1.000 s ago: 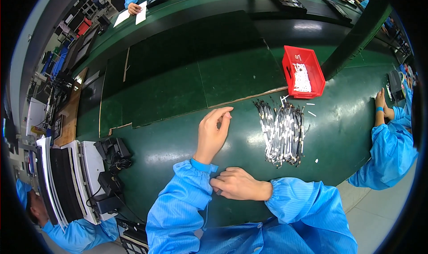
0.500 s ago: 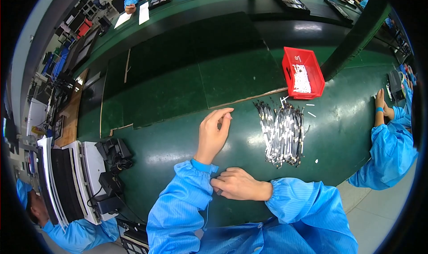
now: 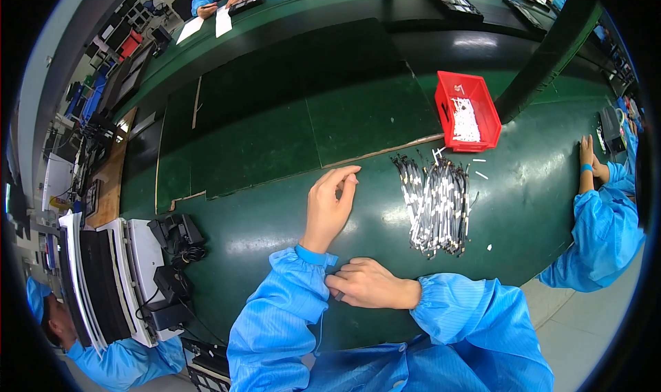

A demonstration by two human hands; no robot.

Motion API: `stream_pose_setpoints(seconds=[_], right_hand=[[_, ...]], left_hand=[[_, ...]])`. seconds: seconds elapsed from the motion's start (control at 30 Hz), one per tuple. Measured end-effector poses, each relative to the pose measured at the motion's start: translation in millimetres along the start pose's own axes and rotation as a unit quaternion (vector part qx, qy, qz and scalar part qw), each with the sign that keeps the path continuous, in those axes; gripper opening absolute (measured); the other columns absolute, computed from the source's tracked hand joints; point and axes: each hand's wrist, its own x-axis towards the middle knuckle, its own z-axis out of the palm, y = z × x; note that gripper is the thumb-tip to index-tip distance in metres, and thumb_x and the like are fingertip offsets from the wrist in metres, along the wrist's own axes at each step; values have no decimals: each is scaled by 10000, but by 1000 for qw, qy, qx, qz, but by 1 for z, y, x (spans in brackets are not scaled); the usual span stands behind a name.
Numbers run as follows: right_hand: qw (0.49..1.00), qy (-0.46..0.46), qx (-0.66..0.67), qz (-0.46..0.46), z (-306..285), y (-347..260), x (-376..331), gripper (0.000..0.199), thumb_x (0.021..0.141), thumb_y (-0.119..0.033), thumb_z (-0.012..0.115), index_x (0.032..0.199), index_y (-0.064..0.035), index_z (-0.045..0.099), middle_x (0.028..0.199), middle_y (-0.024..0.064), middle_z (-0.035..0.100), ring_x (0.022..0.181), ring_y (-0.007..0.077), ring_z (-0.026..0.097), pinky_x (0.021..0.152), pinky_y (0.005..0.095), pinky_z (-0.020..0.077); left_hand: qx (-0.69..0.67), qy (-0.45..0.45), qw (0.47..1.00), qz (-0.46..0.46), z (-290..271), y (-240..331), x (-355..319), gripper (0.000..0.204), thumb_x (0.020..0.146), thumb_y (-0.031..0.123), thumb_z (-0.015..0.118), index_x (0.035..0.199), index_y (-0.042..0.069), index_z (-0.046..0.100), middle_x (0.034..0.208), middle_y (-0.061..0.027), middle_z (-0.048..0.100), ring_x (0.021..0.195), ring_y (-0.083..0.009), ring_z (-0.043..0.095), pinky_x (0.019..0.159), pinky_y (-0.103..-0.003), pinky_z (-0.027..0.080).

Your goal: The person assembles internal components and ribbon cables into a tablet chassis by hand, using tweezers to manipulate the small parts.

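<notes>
Meanwhile nothing has shifted: the left hand (image 3: pixel 329 209) still rests empty, fingers loosely open, on the green tabletop (image 3: pixel 261 151), the right hand (image 3: pixel 368 283) pinching its blue cuff (image 3: pixel 310 258), the cable bundle (image 3: pixel 437 203) untouched nearby.

At the far left of your bench two white paper sheets (image 3: pixel 206 24) lie side by side, rectangular, near another person's hands. Ahead and right of you stands a red rectangular bin (image 3: pixel 467 111) holding small white pieces. You have no screen in clear view.
</notes>
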Motion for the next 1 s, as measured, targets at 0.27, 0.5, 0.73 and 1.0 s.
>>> stream_pose_setpoints(seconds=[0.27,0.5,0.73,1.0], right_hand=[[1000,4,-3,1,-1,0,0,173,759,-120,631,887,-72,525,707,43,606,704,204,595,655,329,424],[1000,9,-2,0,-1,-1,0,163,765,-119,626,884,-72,525,706,43,606,704,203,596,657,331,425],[1000,11,-1,-1,-1,-1,0,159,769,-125,626,876,-72,521,705,45,606,702,207,597,658,334,428],[1000,11,-2,-4,-1,-1,0,176,761,-133,639,874,-71,520,699,47,605,692,211,596,653,334,429]], left_hand=[[4,-4,1000,-3,1,0,0,173,900,63,584,1042,14,671,843,-95,668,691,-114,606,638,-244,478],[6,-3,1000,-8,-1,1,0,178,901,68,583,1046,17,672,855,-100,673,709,-118,620,648,-248,484],[6,-5,1000,-7,0,-1,0,177,905,72,579,1044,19,673,858,-101,673,726,-123,630,658,-250,491],[5,-2,1000,-6,-1,2,0,176,906,78,583,1044,21,674,855,-98,672,721,-121,627,655,-247,488]])
